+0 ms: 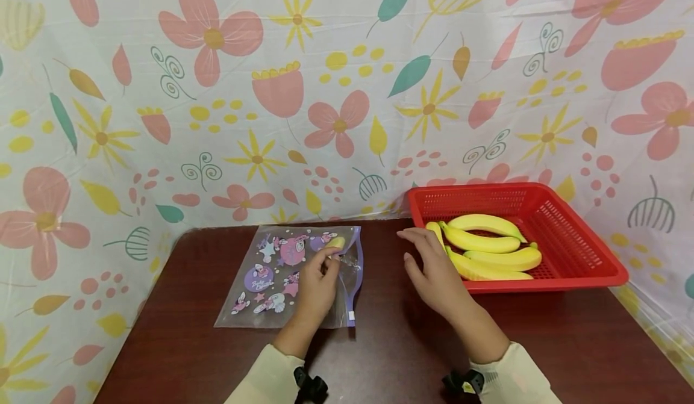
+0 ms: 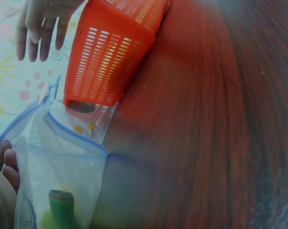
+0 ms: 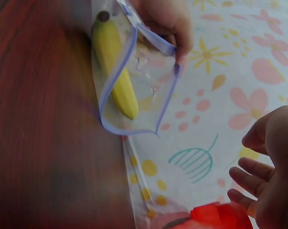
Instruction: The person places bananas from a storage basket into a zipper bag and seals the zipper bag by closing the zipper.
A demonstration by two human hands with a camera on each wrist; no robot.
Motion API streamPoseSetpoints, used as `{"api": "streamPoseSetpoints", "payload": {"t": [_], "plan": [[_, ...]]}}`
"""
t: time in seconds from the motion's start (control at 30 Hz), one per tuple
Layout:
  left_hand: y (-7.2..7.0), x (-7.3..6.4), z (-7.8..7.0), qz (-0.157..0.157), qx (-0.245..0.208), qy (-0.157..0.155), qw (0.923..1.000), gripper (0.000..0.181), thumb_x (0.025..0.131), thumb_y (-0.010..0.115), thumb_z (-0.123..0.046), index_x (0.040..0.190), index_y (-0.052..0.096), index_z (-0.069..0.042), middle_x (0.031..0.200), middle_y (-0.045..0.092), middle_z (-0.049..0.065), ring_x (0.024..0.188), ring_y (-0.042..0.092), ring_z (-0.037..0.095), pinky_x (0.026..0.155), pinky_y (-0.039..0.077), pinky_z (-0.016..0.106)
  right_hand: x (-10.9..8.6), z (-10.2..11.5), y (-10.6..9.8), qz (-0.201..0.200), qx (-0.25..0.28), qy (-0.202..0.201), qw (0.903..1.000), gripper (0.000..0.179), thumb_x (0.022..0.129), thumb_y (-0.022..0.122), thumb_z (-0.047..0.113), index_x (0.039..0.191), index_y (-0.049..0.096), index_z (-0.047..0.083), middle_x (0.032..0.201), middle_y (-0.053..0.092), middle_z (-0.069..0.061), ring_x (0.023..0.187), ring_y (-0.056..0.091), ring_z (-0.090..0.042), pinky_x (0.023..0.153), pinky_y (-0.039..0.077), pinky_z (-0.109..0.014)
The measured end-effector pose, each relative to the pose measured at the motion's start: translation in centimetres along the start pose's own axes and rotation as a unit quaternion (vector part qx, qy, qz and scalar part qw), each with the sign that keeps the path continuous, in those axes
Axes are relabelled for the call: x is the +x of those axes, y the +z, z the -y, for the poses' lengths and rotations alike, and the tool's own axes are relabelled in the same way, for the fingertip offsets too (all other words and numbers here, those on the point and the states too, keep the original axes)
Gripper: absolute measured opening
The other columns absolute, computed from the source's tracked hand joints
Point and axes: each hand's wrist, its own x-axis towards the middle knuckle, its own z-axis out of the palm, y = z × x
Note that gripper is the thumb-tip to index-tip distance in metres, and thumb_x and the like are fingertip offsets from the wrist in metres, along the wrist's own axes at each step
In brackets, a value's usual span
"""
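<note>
Left hand (image 1: 318,280) pinches bag (image 1: 282,274) (banana (image 3: 116,67) inside); relaxed right hand (image 1: 435,271) hovers beside bananas (image 1: 481,240).

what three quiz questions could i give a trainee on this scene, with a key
1. True or false: the person's bare right hand is gripping a curved yellow banana.
2. Multiple choice: what does the person's bare left hand hold?
A) the dark brown table
B) the clear printed plastic bag with a purple zip edge
C) the white floral backdrop
3. Fill the gap: in the right wrist view, the curved yellow banana lies ___ the bag.

Key:
1. False; it holds nothing, near the red rectangular plastic basket.
2. B
3. inside
</note>
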Motion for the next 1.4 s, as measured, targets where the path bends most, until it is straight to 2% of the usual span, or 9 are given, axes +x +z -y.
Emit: {"api": "streamPoseSetpoints", "payload": {"t": [0.2,0.43,0.77,1.1,1.23,1.4], "plan": [[0.0,0.0,0.0,-0.002,0.002,0.001,1.0000,0.021,0.097,0.060,-0.008,0.113,0.074,-0.011,0.067,0.049,-0.002,0.052,0.039,0.002,0.048,0.034,0.020,0.2,-0.9,-0.9,0.003,-0.006,0.039,0.9992,0.045,0.098,0.059,0.007,0.143,0.051,0.011,0.144,0.046,-0.013,0.132,0.049,-0.031,0.107,0.046,-0.057],[0.1,0.0,0.1,-0.004,0.008,-0.004,1.0000,0.021,0.097,0.060,-0.009,0.111,0.074,-0.013,0.069,0.050,-0.004,0.053,0.039,0.002,0.049,0.035,0.020,0.3,-2.1,-1.4,0.015,-0.028,0.058,0.9978,0.046,0.098,0.055,0.000,0.143,0.050,0.007,0.144,0.045,-0.019,0.134,0.047,-0.038,0.107,0.044,-0.062],[0.1,0.0,0.2,0.002,0.003,-0.008,1.0000,0.021,0.097,0.060,-0.007,0.113,0.074,-0.009,0.070,0.051,-0.002,0.053,0.039,0.002,0.049,0.034,0.019,1.0,-3.3,-2.2,0.058,-0.056,0.112,0.9904,0.046,0.100,0.047,0.003,0.146,0.046,0.001,0.145,0.042,-0.030,0.140,0.040,-0.047,0.111,0.037,-0.064],[0.1,0.0,0.3,-0.001,0.005,-0.011,0.9999,0.021,0.097,0.061,-0.006,0.113,0.074,-0.009,0.069,0.049,-0.003,0.052,0.038,0.001,0.048,0.033,0.019,2.0,-4.6,-2.8,0.105,-0.075,0.138,0.9821,0.047,0.099,0.052,0.006,0.145,0.047,-0.002,0.135,0.050,-0.030,0.123,0.053,-0.046,0.105,0.044,-0.063],[0.2,0.0,0.4,-0.002,0.004,-0.011,0.9999,0.021,0.096,0.061,-0.005,0.113,0.074,-0.009,0.069,0.050,-0.003,0.052,0.038,0.001,0.048,0.033,0.019,2.5,-5.0,-2.9,0.128,-0.080,0.166,0.9745,0.049,0.100,0.054,0.011,0.146,0.046,-0.003,0.135,0.051,-0.031,0.124,0.053,-0.045,0.106,0.043,-0.063],[0.2,0.0,0.3,-0.002,-0.004,-0.008,1.0000,0.020,0.096,0.062,-0.006,0.111,0.075,-0.010,0.069,0.050,-0.002,0.052,0.038,0.001,0.048,0.033,0.018,3.0,-5.3,-2.9,0.163,-0.092,0.214,0.9587,0.056,0.099,0.057,0.018,0.149,0.042,-0.002,0.139,0.049,-0.030,0.126,0.052,-0.044,0.108,0.042,-0.063]]}}
